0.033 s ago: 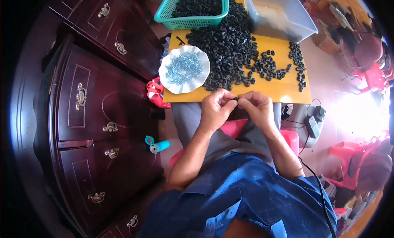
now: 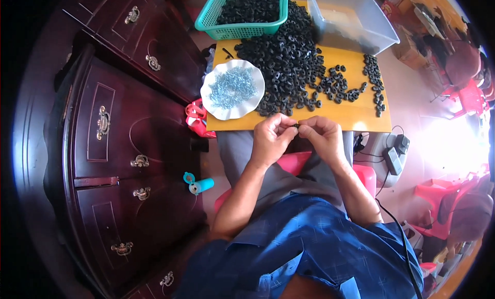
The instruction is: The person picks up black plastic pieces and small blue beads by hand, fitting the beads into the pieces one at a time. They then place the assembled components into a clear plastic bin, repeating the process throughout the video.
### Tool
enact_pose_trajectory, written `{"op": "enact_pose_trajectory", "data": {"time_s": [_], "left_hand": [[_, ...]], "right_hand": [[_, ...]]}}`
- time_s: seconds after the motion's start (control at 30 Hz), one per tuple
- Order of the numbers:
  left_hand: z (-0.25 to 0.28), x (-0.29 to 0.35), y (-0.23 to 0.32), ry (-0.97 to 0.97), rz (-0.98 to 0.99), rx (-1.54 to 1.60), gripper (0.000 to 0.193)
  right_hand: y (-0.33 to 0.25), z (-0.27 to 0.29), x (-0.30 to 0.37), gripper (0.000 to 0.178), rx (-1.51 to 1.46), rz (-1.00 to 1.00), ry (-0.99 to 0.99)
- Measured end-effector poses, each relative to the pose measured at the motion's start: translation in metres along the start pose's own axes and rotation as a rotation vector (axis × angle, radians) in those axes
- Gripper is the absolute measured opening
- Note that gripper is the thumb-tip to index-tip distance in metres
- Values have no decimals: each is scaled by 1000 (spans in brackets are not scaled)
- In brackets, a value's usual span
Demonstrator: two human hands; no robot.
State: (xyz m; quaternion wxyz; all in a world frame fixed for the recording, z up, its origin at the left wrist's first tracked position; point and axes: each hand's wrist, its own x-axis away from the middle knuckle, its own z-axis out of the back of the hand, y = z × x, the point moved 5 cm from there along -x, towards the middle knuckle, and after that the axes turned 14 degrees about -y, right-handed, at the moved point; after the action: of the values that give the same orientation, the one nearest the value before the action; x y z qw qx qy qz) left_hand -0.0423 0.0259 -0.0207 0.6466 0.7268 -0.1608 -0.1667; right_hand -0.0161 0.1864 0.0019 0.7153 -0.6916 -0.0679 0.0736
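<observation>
Close to the table's near edge, my left hand [image 2: 270, 139] and my right hand [image 2: 326, 138] meet above my lap. Fingertips of both pinch one small black plastic piece [image 2: 296, 125], mostly covered by the fingers. On the yellow table [image 2: 350, 113] beyond them spreads a big heap of black plastic pieces [image 2: 283, 67], many with holes through them. To the left of the heap, a white plate with a wavy rim [image 2: 210, 107] holds many tiny shiny bluish-silver pieces [image 2: 233, 87], too small to make out singly.
A green basket [image 2: 242, 30] of black pieces stands at the back left, a clear plastic bin [image 2: 356, 25] at the back right. Dark wooden drawers [image 2: 139, 144] line the left. A turquoise bottle [image 2: 202, 185] is beside them. A black cable [image 2: 399, 227] runs down my right side.
The view has shifted very slightly. Both hands keep the same pinch on the small black piece.
</observation>
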Motion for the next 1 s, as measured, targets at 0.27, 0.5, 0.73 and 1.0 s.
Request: {"op": "enact_pose_trajectory", "data": {"time_s": [0.27,0.5,0.73,1.0], "left_hand": [[-6,2,41,28,-257,-375,20],[-20,1,51,53,-371,-678,51],[-22,4,47,112,-369,-907,41],[-29,0,52,100,-403,-876,27]], "right_hand": [[16,6,-14,22,-204,-174,-254],[37,-2,-10,21,-596,-188,-146],[29,-21,-9,17,-770,-177,-150],[27,-6,-14,17,-773,-219,-213]]}}
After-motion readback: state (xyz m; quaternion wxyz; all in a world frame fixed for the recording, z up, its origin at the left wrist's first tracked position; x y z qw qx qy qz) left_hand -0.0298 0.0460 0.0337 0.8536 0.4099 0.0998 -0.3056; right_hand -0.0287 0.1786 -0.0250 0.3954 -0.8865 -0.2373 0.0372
